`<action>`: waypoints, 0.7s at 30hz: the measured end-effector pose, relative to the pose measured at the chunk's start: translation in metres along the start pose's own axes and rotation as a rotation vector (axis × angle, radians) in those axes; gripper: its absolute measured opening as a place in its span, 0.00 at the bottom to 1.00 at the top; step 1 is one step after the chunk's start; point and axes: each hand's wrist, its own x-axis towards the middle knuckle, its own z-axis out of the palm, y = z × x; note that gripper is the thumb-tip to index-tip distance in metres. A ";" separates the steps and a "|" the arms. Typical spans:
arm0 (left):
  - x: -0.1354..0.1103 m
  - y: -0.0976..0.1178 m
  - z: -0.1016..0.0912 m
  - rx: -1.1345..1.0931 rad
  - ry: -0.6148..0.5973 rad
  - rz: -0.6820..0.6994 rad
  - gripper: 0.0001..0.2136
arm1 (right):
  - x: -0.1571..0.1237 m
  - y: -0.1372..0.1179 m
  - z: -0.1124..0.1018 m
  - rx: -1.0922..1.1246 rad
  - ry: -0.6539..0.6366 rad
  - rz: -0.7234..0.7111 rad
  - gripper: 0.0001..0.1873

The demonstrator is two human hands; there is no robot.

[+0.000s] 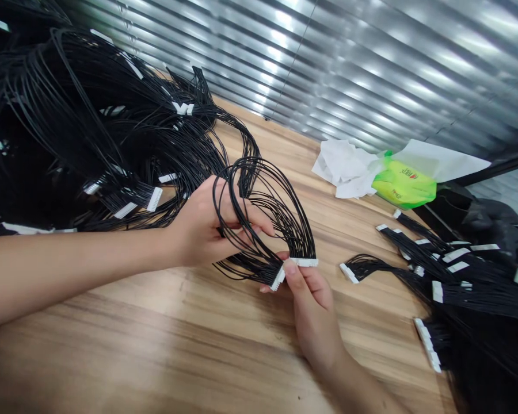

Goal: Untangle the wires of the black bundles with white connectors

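A looped black wire harness [265,213] with white connectors [300,263] at its ends hangs between my hands above the wooden table [164,339]. My left hand [207,227] is closed round the loop of wires, fingers through it. My right hand [311,287] pinches the white connector ends from below, thumb on top. A big tangled heap of the same black harnesses [69,132] lies at the left, just behind my left hand.
A second pile of black harnesses with white connectors [461,287] lies at the right edge. Crumpled white paper [345,167] and a green packet [403,184] sit at the back right. Metal blinds [371,63] run behind the table.
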 end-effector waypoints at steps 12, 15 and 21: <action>0.002 -0.012 0.007 0.058 0.161 0.178 0.05 | -0.002 -0.007 0.002 -0.073 -0.160 -0.010 0.09; 0.004 -0.014 0.003 0.067 0.141 0.184 0.05 | -0.002 -0.008 0.001 -0.092 -0.187 0.009 0.10; 0.007 -0.010 -0.001 -0.008 0.103 0.250 0.05 | -0.002 -0.012 0.000 -0.087 -0.240 0.050 0.11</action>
